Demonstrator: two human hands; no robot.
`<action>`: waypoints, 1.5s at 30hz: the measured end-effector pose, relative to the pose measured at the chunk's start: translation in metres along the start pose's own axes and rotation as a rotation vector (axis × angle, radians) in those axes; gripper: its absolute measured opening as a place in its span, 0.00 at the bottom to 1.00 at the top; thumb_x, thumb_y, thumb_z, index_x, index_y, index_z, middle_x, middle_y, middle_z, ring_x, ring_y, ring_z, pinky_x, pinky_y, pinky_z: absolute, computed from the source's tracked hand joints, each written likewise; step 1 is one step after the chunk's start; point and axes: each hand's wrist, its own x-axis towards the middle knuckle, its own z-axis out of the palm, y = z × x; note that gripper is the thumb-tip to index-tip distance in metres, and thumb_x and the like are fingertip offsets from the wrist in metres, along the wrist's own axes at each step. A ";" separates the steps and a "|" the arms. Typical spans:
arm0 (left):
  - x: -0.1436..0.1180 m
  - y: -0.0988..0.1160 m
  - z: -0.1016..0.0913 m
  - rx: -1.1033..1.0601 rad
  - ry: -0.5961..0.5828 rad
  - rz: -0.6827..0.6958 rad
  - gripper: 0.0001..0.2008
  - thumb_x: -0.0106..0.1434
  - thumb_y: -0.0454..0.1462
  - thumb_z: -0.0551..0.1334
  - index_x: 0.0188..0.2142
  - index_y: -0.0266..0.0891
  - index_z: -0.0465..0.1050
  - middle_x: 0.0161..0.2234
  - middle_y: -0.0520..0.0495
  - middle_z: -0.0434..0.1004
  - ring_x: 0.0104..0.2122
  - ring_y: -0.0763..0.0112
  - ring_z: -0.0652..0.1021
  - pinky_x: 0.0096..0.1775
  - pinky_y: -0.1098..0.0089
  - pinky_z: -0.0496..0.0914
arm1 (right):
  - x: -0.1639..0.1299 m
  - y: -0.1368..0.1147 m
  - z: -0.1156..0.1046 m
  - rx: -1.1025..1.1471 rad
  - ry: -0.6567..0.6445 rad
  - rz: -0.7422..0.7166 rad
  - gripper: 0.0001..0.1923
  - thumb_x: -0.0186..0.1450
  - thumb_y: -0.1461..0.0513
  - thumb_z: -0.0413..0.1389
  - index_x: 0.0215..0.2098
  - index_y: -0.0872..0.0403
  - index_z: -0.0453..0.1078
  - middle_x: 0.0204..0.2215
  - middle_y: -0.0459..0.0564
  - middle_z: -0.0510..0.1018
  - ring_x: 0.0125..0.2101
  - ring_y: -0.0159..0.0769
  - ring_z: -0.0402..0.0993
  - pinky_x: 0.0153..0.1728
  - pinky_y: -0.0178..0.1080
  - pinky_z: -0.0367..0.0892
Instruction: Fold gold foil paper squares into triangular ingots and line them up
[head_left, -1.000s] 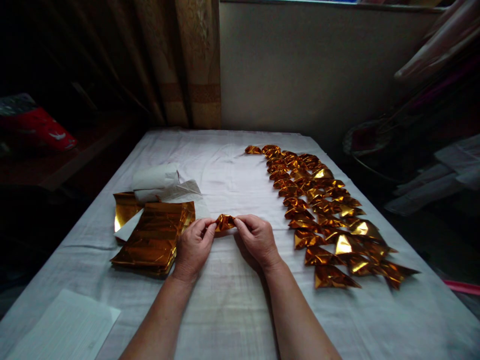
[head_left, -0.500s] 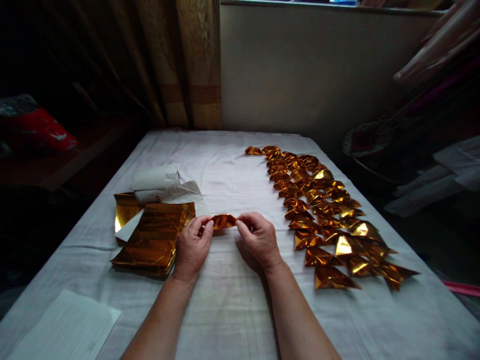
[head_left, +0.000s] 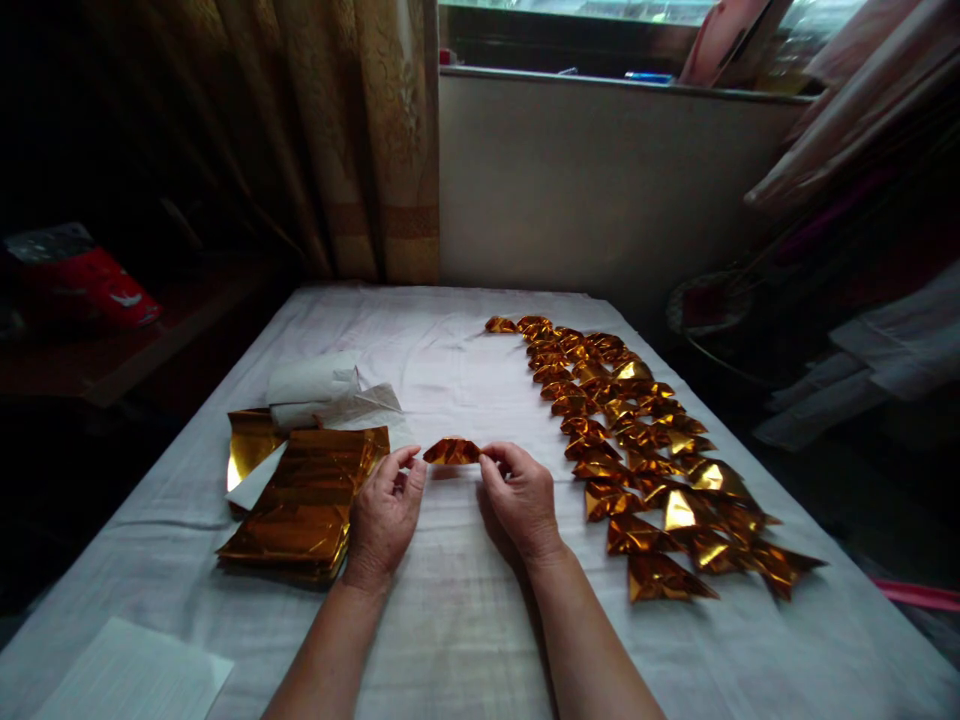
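A small folded piece of gold foil paper [head_left: 451, 452] is held above the white cloth [head_left: 465, 600], stretched between my two hands. My left hand [head_left: 386, 515] pinches its left tip with thumb and fingers. My right hand [head_left: 521, 497] pinches its right tip. A stack of flat gold foil sheets [head_left: 304, 490] lies just left of my left hand. Several finished folded gold pieces [head_left: 645, 455] lie in overlapping rows to the right of my right hand.
White wrapping paper [head_left: 319, 390] lies behind the foil stack. A white lined sheet [head_left: 131, 680] sits at the near left corner. A curtain [head_left: 375, 140] and a pale wall [head_left: 600, 180] stand behind the table. A red packet [head_left: 97, 285] rests on a dark ledge at left.
The gold piece has been pulled out longer and flatter between my hands. My fingers have loosened slightly. The camera has tilted up, showing the window sill.
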 end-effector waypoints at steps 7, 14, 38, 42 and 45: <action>0.002 -0.005 0.002 -0.034 0.008 -0.001 0.19 0.65 0.49 0.54 0.41 0.40 0.78 0.35 0.44 0.83 0.31 0.66 0.80 0.38 0.67 0.75 | 0.029 -0.012 -0.012 -0.176 0.145 -0.060 0.07 0.63 0.59 0.54 0.30 0.50 0.74 0.26 0.45 0.78 0.23 0.32 0.71 0.30 0.34 0.65; 0.003 -0.007 0.005 -0.051 0.020 0.001 0.17 0.65 0.46 0.55 0.39 0.40 0.78 0.35 0.44 0.83 0.33 0.65 0.80 0.39 0.66 0.76 | 0.132 -0.009 -0.030 -0.519 0.094 0.043 0.08 0.61 0.59 0.57 0.34 0.47 0.79 0.36 0.47 0.81 0.34 0.36 0.76 0.35 0.35 0.67; -0.002 -0.001 0.006 -0.029 -0.013 -0.019 0.13 0.65 0.41 0.55 0.39 0.42 0.78 0.34 0.46 0.81 0.33 0.67 0.80 0.39 0.67 0.76 | 0.204 0.030 0.015 -0.790 -0.297 -0.017 0.17 0.65 0.58 0.56 0.52 0.44 0.75 0.51 0.48 0.77 0.50 0.40 0.73 0.46 0.37 0.68; -0.003 -0.003 0.006 -0.005 -0.015 -0.012 0.13 0.66 0.40 0.55 0.39 0.42 0.78 0.34 0.46 0.81 0.33 0.67 0.80 0.39 0.67 0.75 | 0.207 0.029 0.016 -0.866 -0.318 -0.043 0.13 0.67 0.58 0.55 0.47 0.44 0.78 0.48 0.50 0.79 0.47 0.41 0.74 0.42 0.37 0.68; -0.003 -0.003 0.006 -0.003 -0.014 -0.008 0.12 0.66 0.40 0.55 0.39 0.42 0.78 0.34 0.47 0.81 0.33 0.67 0.80 0.38 0.68 0.75 | 0.208 0.026 0.016 -0.919 -0.333 -0.058 0.13 0.67 0.60 0.53 0.42 0.48 0.80 0.45 0.53 0.80 0.44 0.42 0.76 0.40 0.37 0.68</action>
